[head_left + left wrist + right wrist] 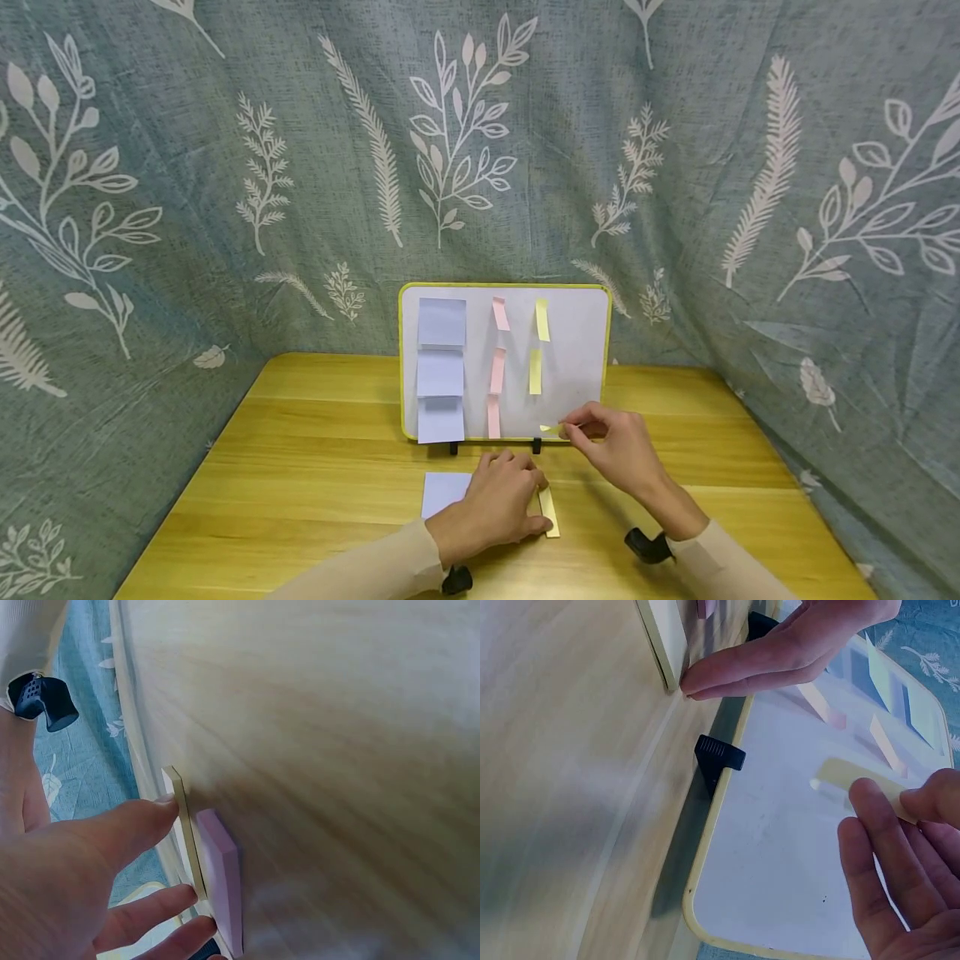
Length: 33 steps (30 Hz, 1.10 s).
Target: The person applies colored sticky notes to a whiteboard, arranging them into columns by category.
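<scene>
My right hand [622, 450] pinches a small yellow sticky note [855, 778] by one end, thumb against fingertips. The note's free end lies over the lower part of a yellow-rimmed whiteboard [577, 358], close to its surface. On the table my left hand [498, 500] rests with its thumb on the near end of a narrow yellow sticky-note pad [550, 515] and its fingertips at the far end. Beside that pad stands a pink sticky-note pad [225, 881], hidden under the left hand in the head view. A blue-lilac square pad [444, 493] lies left of the hand, partly covered.
On the board hang a column of blue-lilac square notes [441, 372], a column of pink strips [497, 371] and two yellow strips [536, 372]. Black feet [536, 446] support the board on the wooden table [300, 467]. A leaf-patterned curtain [300, 167] surrounds the table.
</scene>
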### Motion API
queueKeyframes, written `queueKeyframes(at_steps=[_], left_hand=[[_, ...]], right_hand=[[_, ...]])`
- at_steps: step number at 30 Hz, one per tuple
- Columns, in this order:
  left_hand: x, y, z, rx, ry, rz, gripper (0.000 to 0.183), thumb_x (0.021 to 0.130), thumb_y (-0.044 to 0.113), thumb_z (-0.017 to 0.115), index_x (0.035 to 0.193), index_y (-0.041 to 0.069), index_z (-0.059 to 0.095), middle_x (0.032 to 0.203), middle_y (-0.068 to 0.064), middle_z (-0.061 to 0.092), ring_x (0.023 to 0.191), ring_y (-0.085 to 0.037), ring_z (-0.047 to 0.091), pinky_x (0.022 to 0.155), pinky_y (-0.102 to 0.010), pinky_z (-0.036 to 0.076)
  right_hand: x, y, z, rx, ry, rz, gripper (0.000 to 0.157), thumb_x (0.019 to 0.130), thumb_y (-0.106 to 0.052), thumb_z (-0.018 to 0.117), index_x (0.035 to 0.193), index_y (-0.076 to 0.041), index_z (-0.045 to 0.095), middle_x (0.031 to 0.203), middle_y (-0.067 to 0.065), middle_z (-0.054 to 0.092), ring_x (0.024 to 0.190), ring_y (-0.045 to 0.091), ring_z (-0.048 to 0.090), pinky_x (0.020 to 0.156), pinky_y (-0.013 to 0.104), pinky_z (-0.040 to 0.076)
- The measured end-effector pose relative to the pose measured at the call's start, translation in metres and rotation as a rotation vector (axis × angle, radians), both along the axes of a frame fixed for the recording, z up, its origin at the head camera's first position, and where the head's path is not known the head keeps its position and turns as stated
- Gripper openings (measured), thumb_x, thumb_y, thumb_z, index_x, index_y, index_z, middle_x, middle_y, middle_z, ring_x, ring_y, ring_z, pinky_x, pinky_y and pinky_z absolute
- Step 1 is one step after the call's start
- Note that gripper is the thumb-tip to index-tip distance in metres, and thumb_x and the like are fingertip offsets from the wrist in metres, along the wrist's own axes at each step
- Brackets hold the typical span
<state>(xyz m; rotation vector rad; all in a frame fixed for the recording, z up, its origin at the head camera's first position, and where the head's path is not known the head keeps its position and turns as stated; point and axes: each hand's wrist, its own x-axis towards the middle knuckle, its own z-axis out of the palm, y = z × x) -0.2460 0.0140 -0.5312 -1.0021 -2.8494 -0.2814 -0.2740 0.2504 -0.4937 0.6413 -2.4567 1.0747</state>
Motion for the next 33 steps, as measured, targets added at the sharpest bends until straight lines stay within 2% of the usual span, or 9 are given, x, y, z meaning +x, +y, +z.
queueKeyframes(at_steps=[5, 11, 14, 21, 27, 33], left_hand=[[0.000, 0.000, -0.001, 0.001, -0.001, -0.004, 0.050, 0.090, 0.062, 0.097, 0.127, 0.030, 0.089, 0.129, 0.009, 0.079, 0.118, -0.017, 0.072, 0.103, -0.047, 0.058], [0.000, -0.002, 0.000, 0.030, 0.007, -0.004, 0.048, 0.094, 0.061, 0.095, 0.130, 0.029, 0.088, 0.136, 0.006, 0.082, 0.123, -0.021, 0.074, 0.104, -0.049, 0.060], [-0.002, -0.003, 0.004, 0.040, 0.036, -0.002, 0.047, 0.097, 0.061, 0.092, 0.131, 0.030, 0.088, 0.140, 0.005, 0.082, 0.123, -0.020, 0.076, 0.105, -0.048, 0.063], [-0.007, -0.011, 0.015, 0.115, 0.084, 0.004, 0.037, 0.103, 0.054, 0.088, 0.130, 0.030, 0.087, 0.132, 0.007, 0.084, 0.119, -0.018, 0.076, 0.103, -0.043, 0.063], [-0.016, -0.021, 0.023, 0.221, 0.182, -0.015, 0.032, 0.103, 0.046, 0.091, 0.126, 0.024, 0.089, 0.126, 0.005, 0.086, 0.110, -0.018, 0.078, 0.094, -0.038, 0.066], [-0.031, -0.029, 0.033, 0.347, 0.306, -0.007, 0.034, 0.100, 0.040, 0.095, 0.127, 0.020, 0.086, 0.123, 0.005, 0.086, 0.121, -0.024, 0.080, 0.107, -0.043, 0.067]], right_hand=[[0.001, -0.001, -0.001, -0.039, 0.014, 0.012, 0.013, 0.104, 0.001, 0.085, 0.108, -0.011, 0.087, 0.101, 0.002, 0.091, 0.087, 0.023, 0.090, 0.078, 0.015, 0.067], [0.002, -0.004, -0.004, -0.050, 0.029, -0.002, 0.012, 0.103, -0.001, 0.087, 0.109, -0.011, 0.089, 0.103, 0.002, 0.091, 0.089, 0.017, 0.090, 0.078, 0.015, 0.067], [0.002, -0.004, -0.005, -0.061, 0.028, -0.004, 0.013, 0.103, 0.000, 0.087, 0.111, -0.010, 0.089, 0.105, 0.004, 0.091, 0.090, 0.017, 0.090, 0.079, 0.015, 0.067], [0.002, -0.009, -0.010, -0.050, 0.042, 0.000, 0.014, 0.101, 0.001, 0.088, 0.111, -0.009, 0.089, 0.107, 0.006, 0.091, 0.087, 0.019, 0.090, 0.076, 0.022, 0.070], [0.002, -0.013, -0.015, -0.043, 0.062, 0.001, 0.013, 0.101, 0.003, 0.087, 0.110, -0.007, 0.089, 0.111, 0.009, 0.091, 0.086, 0.020, 0.090, 0.075, 0.023, 0.070], [-0.002, -0.018, -0.018, -0.045, 0.097, 0.008, 0.012, 0.099, 0.005, 0.088, 0.107, -0.003, 0.089, 0.114, 0.011, 0.091, 0.086, 0.020, 0.090, 0.077, 0.016, 0.068]])
